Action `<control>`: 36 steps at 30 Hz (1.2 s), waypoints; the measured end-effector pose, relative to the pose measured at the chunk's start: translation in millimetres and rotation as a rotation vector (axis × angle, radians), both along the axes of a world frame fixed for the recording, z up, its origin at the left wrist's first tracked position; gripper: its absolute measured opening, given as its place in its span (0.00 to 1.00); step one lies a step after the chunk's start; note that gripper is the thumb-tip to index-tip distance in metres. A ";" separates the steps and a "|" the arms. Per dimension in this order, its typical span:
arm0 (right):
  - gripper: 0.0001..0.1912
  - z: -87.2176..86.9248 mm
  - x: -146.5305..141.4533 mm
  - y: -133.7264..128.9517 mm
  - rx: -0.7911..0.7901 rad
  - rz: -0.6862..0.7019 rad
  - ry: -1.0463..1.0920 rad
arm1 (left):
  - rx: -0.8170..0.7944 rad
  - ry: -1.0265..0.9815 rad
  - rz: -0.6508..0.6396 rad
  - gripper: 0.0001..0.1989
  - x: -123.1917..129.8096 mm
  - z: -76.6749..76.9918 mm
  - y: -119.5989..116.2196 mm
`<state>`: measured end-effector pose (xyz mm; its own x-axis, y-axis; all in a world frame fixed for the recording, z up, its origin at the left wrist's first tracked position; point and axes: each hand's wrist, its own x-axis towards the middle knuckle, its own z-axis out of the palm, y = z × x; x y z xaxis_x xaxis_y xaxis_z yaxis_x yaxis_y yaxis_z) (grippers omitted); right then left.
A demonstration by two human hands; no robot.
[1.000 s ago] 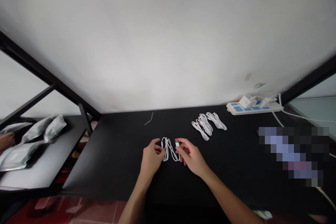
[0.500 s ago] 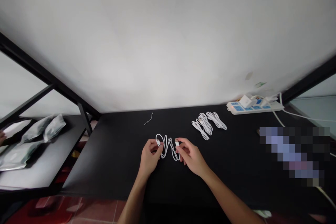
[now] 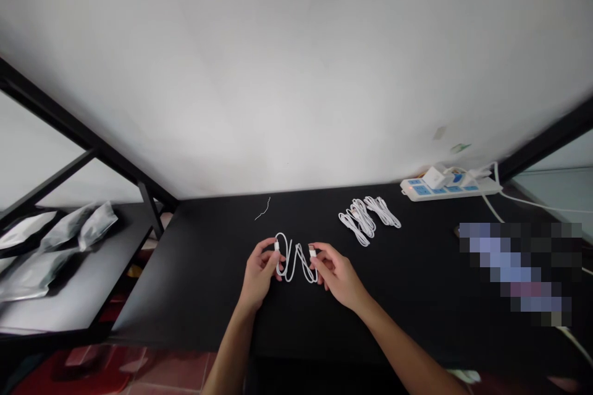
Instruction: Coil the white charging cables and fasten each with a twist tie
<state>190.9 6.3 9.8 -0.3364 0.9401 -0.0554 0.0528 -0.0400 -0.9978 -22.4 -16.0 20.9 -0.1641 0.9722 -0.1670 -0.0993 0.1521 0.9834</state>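
A white USB cable (image 3: 290,266) hangs in loose loops between my two hands over the black table. My left hand (image 3: 262,268) pinches one end of it, with the small white connector showing above the fingertips. At the other end, the wider USB plug sits between the thumb and fingers of my right hand (image 3: 334,271). Past my right hand, several bundled white cables (image 3: 362,218) lie on the table. A thin white twist tie (image 3: 262,208) lies beyond my left hand.
A white power strip (image 3: 447,192) with a charger (image 3: 434,177) plugged in stands by the wall at the back right. A blurred-out object (image 3: 509,274) lies at the right. Plastic-wrapped packets (image 3: 98,225) rest on a neighbouring table at the left, beyond a black frame.
My left hand has moved slightly left and turned its cable end more upright, opening the loops out. My right hand stays almost still. A person's hand at the far left edge has gone from view.
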 end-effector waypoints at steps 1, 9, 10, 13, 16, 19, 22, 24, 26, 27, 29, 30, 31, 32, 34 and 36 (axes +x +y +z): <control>0.22 0.4 0.2 0.0 0.000 0.000 -0.004 | -0.013 -0.005 -0.008 0.31 -0.7 -1.0 0.4; 0.21 -0.8 -0.3 0.0 0.005 0.003 -0.009 | 0.028 0.142 -0.050 0.17 -1.4 -4.0 1.4; 0.21 -1.1 -0.5 0.0 0.007 0.004 -0.009 | 0.070 0.210 -0.029 0.17 -1.0 -3.3 0.6; 0.21 -1.1 -1.0 0.0 0.008 0.012 -0.009 | 0.194 0.482 0.099 0.16 1.1 -0.7 -3.1; 0.20 -0.8 -0.9 0.0 0.011 0.020 -0.013 | 0.289 0.684 0.185 0.14 4.1 1.6 -7.2; 0.19 -1.0 -0.5 0.2 0.018 0.025 -0.022 | 0.327 0.724 0.183 0.14 6.2 1.8 -9.6; 0.18 -0.5 -0.3 -0.3 0.042 0.028 -0.048 | 0.258 0.684 0.175 0.15 7.6 -0.8 -9.9; 0.17 1.4 -0.8 -1.2 0.094 0.035 -0.079 | 0.171 0.602 0.151 0.16 8.8 -3.1 -9.3; 0.16 4.1 -1.9 -2.3 0.196 0.040 -0.123 | 0.107 0.502 0.099 0.17 9.8 -4.5 -8.2; 0.15 5.4 -2.4 -2.7 0.252 0.041 -0.144 | 0.093 0.469 0.070 0.18 10.0 -4.7 -7.5; 0.14 7.0 -3.2 -3.0 0.325 0.047 -0.173 | 0.118 0.478 0.025 0.19 9.7 -3.7 -6.1; 0.14 7.0 -3.3 -2.8 0.324 0.052 -0.176 | 0.154 0.513 0.012 0.19 9.3 -2.7 -5.4; 0.14 6.4 -3.2 -2.3 0.299 0.054 -0.171 | 0.197 0.552 0.004 0.18 8.7 -1.6 -5.0; 0.15 5.4 -2.8 -1.6 0.257 0.053 -0.161 | 0.235 0.586 -0.006 0.18 8.3 -0.5 -4.7; 0.16 2.7 -1.5 -0.2 0.152 0.035 -0.135 | 0.266 0.616 -0.065 0.17 7.7 1.3 -4.8; 0.16 0.5 -0.1 1.1 0.056 0.020 -0.114 | 0.229 0.590 -0.160 0.17 7.6 2.0 -5.5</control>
<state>190.8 7.3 10.3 -0.3501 0.9358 -0.0418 0.1663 0.0182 -0.9859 -14.8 -21.5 22.9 -0.0150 0.9926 0.1208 0.4739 -0.0993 0.8750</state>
